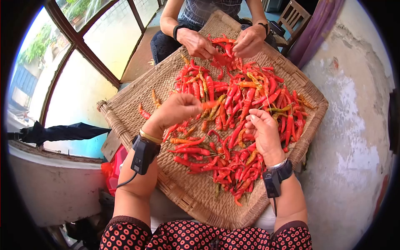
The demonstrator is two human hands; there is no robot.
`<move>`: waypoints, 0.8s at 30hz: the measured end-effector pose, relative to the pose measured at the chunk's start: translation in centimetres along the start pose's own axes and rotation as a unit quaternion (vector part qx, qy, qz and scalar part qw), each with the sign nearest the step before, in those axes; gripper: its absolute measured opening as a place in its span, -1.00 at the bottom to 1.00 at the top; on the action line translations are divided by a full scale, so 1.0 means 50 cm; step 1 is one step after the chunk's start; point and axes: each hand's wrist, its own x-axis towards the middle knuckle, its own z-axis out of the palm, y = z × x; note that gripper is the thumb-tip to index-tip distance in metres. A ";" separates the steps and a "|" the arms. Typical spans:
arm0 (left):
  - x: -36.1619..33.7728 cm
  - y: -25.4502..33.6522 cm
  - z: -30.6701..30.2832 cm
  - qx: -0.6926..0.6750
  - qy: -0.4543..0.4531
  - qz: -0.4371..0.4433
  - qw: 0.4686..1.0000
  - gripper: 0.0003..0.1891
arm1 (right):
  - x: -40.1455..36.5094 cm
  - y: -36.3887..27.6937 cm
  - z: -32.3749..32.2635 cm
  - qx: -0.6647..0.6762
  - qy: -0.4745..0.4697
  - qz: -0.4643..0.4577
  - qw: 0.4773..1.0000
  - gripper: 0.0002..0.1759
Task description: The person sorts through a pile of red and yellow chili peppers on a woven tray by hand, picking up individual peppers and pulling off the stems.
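Left of centre, the left hand (pixel 178 111) pinches a pepper (pixel 210 105) between thumb and fingers, seemingly by one end so the rest juts free; blur hides its outline. Right of centre, the right hand (pixel 265 132) is half curled, thumb near forefinger; whether it holds anything I cannot tell. Below both, peppers (pixel 247 102) lie heaped over the middle and right of the woven tray (pixel 131 102), whose raised rim likely keeps them from spilling. At the top, a co-worker's hands (pixel 199 44) are at the heap's far end, their grip hard to make out, the head cut off. At far left, an umbrella's (pixel 73 132) end fades into the dark border
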 end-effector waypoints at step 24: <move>-0.032 -0.049 0.091 0.620 -0.124 -0.001 0.774 -0.78 | -0.027 0.058 0.014 -0.696 -0.291 -0.188 0.628 -0.87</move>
